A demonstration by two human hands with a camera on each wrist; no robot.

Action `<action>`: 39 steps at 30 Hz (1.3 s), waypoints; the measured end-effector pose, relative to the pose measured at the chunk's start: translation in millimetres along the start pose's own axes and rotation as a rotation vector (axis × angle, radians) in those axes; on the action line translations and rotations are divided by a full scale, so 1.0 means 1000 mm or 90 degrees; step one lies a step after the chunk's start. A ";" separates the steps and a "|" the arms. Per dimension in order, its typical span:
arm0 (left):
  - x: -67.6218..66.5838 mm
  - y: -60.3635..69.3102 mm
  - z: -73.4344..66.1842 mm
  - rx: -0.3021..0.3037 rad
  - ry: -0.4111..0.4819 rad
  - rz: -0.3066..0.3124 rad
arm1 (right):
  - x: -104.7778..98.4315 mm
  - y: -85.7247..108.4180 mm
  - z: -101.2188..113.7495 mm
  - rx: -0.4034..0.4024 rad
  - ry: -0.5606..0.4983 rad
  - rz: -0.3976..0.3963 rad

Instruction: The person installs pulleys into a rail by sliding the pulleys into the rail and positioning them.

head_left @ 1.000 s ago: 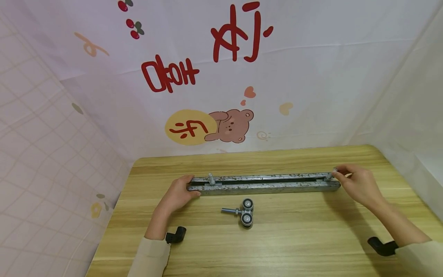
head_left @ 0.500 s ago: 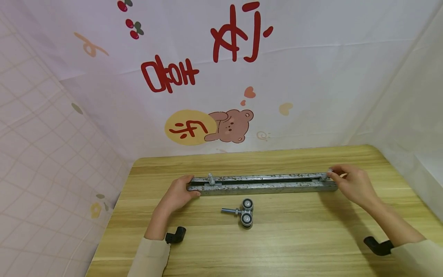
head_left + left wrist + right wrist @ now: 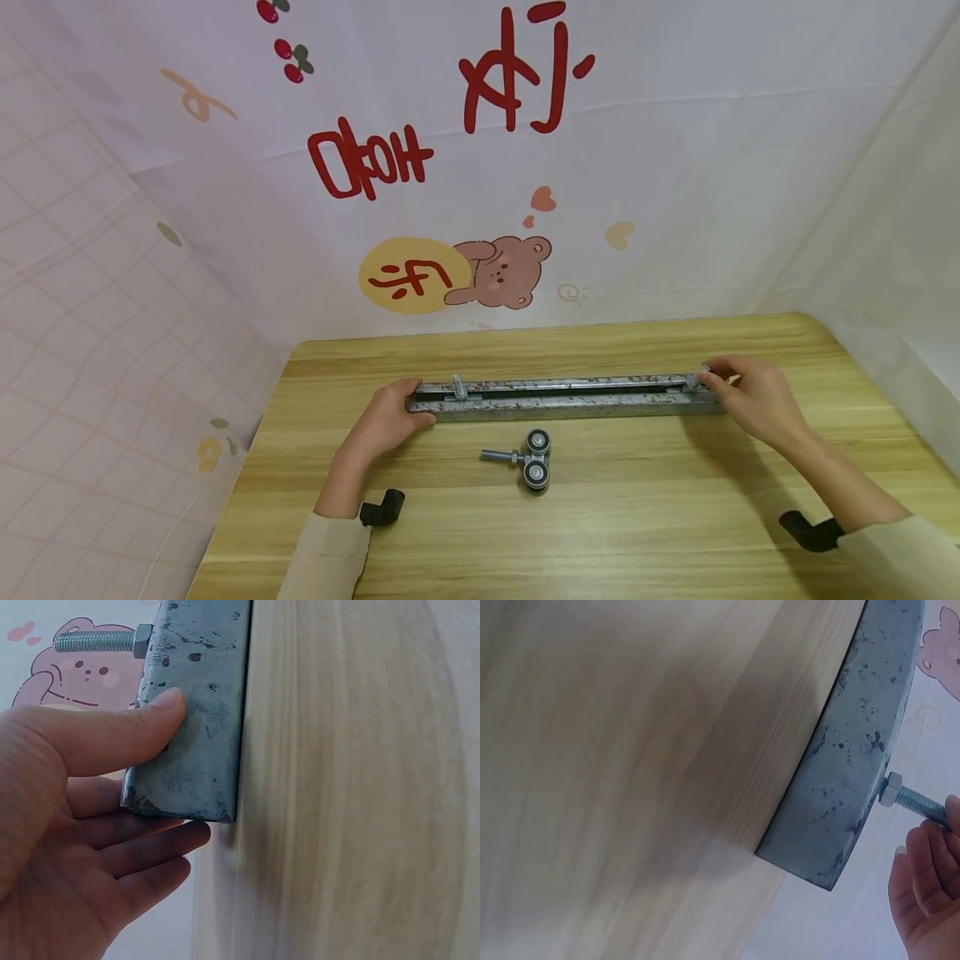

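A grey, dark-speckled metal track (image 3: 577, 407) lies lengthwise across the table, its slot facing up. My left hand (image 3: 386, 415) grips the track's left end; in the left wrist view the thumb presses its side wall. Close to that hand, a threaded bolt with a nut (image 3: 101, 640) stands up from the slot. Near the right end, my right hand (image 3: 759, 400) pinches a second bolt (image 3: 921, 802), also rising from the slot. What carries the bolts inside the track is mostly hidden. In front of the track lies a loose roller hanger (image 3: 536, 460), wheels to the right and bolt pointing left.
The wood-grain table (image 3: 637, 517) has rounded back corners. Behind it hangs a white printed cloth (image 3: 675, 208) with a bear and red characters. Black bent pieces (image 3: 384, 507) show beside each wrist.
My right hand has slid leftward with the bolt along the slot, away from the track's right end. The left hand, the track and the loose roller hanger stay in place.
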State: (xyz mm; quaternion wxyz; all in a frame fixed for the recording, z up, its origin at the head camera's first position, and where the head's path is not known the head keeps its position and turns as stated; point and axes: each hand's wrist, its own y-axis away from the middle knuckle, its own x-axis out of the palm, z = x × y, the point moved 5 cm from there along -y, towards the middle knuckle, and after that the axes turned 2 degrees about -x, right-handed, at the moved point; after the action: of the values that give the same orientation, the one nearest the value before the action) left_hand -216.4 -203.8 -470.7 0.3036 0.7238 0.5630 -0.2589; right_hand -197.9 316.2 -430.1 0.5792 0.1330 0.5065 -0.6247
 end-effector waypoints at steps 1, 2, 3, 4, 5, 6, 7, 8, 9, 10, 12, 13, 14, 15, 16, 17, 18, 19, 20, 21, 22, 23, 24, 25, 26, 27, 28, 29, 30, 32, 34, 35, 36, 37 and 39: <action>0.000 -0.001 0.000 0.000 0.003 0.000 | 0.000 0.000 0.001 -0.005 0.001 -0.002; 0.000 -0.001 0.000 0.003 0.001 -0.001 | 0.001 -0.001 0.002 -0.008 0.001 -0.003; 0.001 -0.002 0.000 0.005 -0.002 -0.002 | 0.002 -0.001 0.003 -0.011 -0.001 -0.002; 0.001 -0.002 0.001 0.008 -0.003 -0.002 | 0.003 -0.002 0.004 -0.013 -0.002 -0.002; 0.001 -0.002 0.001 0.009 -0.005 -0.004 | 0.003 -0.002 0.005 -0.014 -0.004 0.000; 0.001 -0.003 0.001 0.010 -0.007 -0.005 | 0.004 -0.002 0.006 -0.015 -0.006 0.001; 0.001 -0.003 0.001 0.011 -0.008 -0.005 | 0.005 -0.002 0.006 -0.016 -0.007 0.002; 0.001 -0.003 0.001 0.012 -0.008 -0.006 | 0.005 -0.002 0.007 -0.015 -0.009 0.004; 0.001 -0.003 0.002 0.013 -0.006 -0.005 | 0.006 -0.003 0.008 -0.013 -0.010 0.005; 0.001 -0.003 0.002 0.014 -0.005 -0.006 | 0.007 -0.003 0.008 -0.013 -0.009 0.004; 0.001 -0.002 0.003 0.014 -0.004 -0.007 | 0.009 -0.004 0.010 -0.012 -0.010 0.005; 0.001 -0.002 0.003 0.014 -0.003 -0.007 | 0.010 -0.004 0.010 -0.012 -0.011 0.005; 0.001 -0.002 0.004 0.014 -0.004 -0.007 | 0.011 -0.004 0.011 -0.010 -0.012 0.005; 0.001 -0.002 0.004 0.013 -0.005 -0.008 | 0.013 -0.004 0.012 -0.011 -0.012 0.005; 0.001 -0.002 0.005 0.011 -0.007 -0.009 | 0.014 -0.005 0.012 -0.012 -0.013 0.005; 0.000 -0.001 0.005 0.009 -0.008 -0.011 | 0.015 -0.005 0.013 -0.012 -0.013 0.007; 0.000 -0.001 0.005 0.007 -0.008 -0.011 | 0.016 -0.005 0.014 -0.014 -0.012 0.007; 0.000 -0.001 0.004 0.009 -0.009 -0.011 | 0.016 -0.005 0.014 -0.015 -0.012 0.007; 0.000 0.000 0.004 0.011 -0.013 -0.011 | 0.017 -0.005 0.015 -0.015 -0.010 0.006; 0.000 0.000 0.004 0.010 -0.013 -0.010 | 0.017 -0.005 0.016 -0.017 -0.009 0.005; 0.000 0.000 0.003 0.010 -0.012 -0.009 | 0.017 -0.005 0.016 -0.017 -0.009 0.005; 0.000 0.000 0.003 0.010 -0.011 -0.007 | 0.017 -0.006 0.017 -0.016 -0.011 0.005; 0.001 0.000 0.002 0.011 -0.010 -0.006 | 0.018 -0.006 0.018 -0.016 -0.014 0.005; 0.001 -0.001 0.002 0.014 -0.011 -0.005 | 0.018 -0.006 0.018 -0.014 -0.016 0.006; 0.001 -0.001 0.002 0.013 -0.010 -0.006 | 0.018 -0.006 0.019 -0.013 -0.019 0.007; 0.001 -0.002 0.002 0.012 -0.008 -0.006 | 0.019 -0.007 0.020 -0.012 -0.022 0.010; 0.001 -0.002 0.001 0.013 -0.008 -0.006 | 0.019 -0.007 0.021 -0.011 -0.025 0.011; 0.001 -0.002 0.001 0.015 -0.008 -0.007 | 0.020 -0.008 0.021 -0.011 -0.028 0.013; 0.001 -0.002 0.001 0.016 -0.008 -0.007 | 0.021 -0.008 0.022 -0.011 -0.027 0.014; 0.001 -0.002 0.001 0.018 -0.008 -0.009 | 0.022 -0.009 0.023 -0.010 -0.029 0.014; 0.001 -0.002 0.001 0.017 -0.008 -0.009 | 0.024 -0.010 0.024 -0.010 -0.030 0.013; 0.001 -0.002 0.001 0.018 -0.009 -0.009 | 0.025 -0.010 0.025 -0.011 -0.031 0.013; 0.001 -0.002 0.001 0.018 -0.010 -0.010 | 0.025 -0.010 0.025 -0.011 -0.031 0.013; 0.001 -0.002 0.001 0.017 -0.012 -0.010 | 0.026 -0.010 0.026 -0.011 -0.033 0.013; 0.001 -0.002 0.001 0.015 -0.012 -0.009 | 0.027 -0.011 0.027 -0.015 -0.034 0.011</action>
State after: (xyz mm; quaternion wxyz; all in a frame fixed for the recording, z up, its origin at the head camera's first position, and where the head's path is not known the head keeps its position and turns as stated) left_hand -217.8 -203.7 -472.2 0.2985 0.7209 0.5621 -0.2743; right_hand -203.8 277.0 -432.7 0.5996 0.1135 0.4969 -0.6170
